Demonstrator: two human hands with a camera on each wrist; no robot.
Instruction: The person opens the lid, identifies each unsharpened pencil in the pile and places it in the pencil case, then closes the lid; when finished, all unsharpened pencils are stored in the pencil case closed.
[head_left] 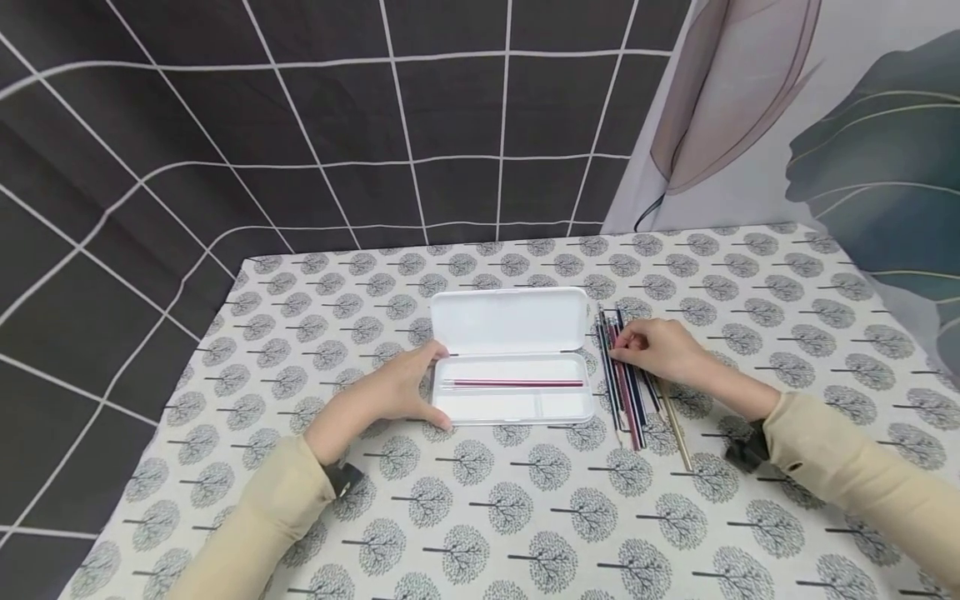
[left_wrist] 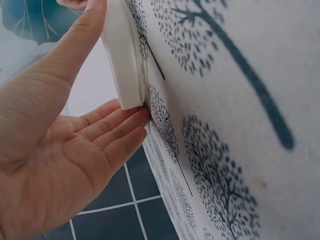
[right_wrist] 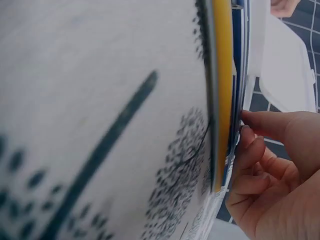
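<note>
— Head view: which step is this?

— Filling the pencil case [head_left: 512, 392], I'd judge. It lies open on the tabletop [head_left: 525, 517], lid back, with one red pencil [head_left: 517, 383] inside. The rest of the pencils [head_left: 626, 383] lie bunched just right of it.

— And the grips?

— The left hand [head_left: 401, 387] steadies the case's left end, thumb along the end wall, fingers straight at its base. The right hand [head_left: 663, 348] rests on the bunch, fingertips curled onto one pencil; whether it's pinched yet, I cannot tell.

— Next?

— Probably singling one out, then lifting it across into the tray.
</note>
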